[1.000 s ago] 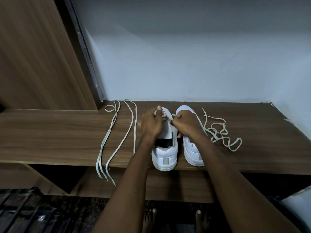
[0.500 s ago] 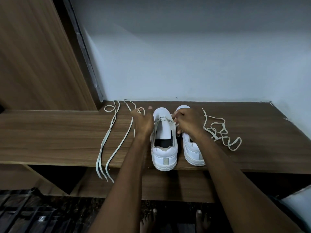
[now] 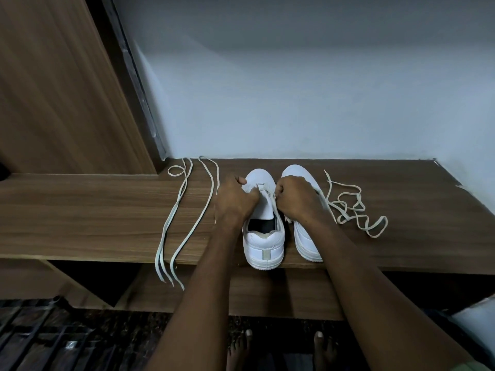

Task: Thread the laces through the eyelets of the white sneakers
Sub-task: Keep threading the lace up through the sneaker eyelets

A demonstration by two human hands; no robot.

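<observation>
Head view, looking down over both forearms at a brown wooden shelf (image 3: 80,210) set against a pale wall (image 3: 294,89). Two white sneakers stand side by side near the shelf's front edge, heels toward the person, toes toward the wall. Left sneaker (image 3: 263,242): tongue laid open, dark inside visible, a short piece of lace crossing between the lowest eyelets near the toe. Right sneaker (image 3: 308,242): partly covered by the right forearm, toe cap showing beyond the knuckles. Left hand (image 3: 234,202) sits at the left side of the left sneaker's eyelet row, fingers curled with the thumb out toward the toe; it seems to pinch the lace or the eyelet flap there, but the exact contact is hidden by the fingers. Right hand (image 3: 296,198) is fisted at the right side of the same eyelet row, fingers curled around a lace strand that runs out from under it toward the loose lace (image 3: 356,210), which lies in a tangle of loops on the shelf just right of the right sneaker. A second lace (image 3: 184,199) lies left of the shoes in long strands, its ends hanging over the front edge. Below the shelf, bare toes (image 3: 247,336) on a dark floor.
</observation>
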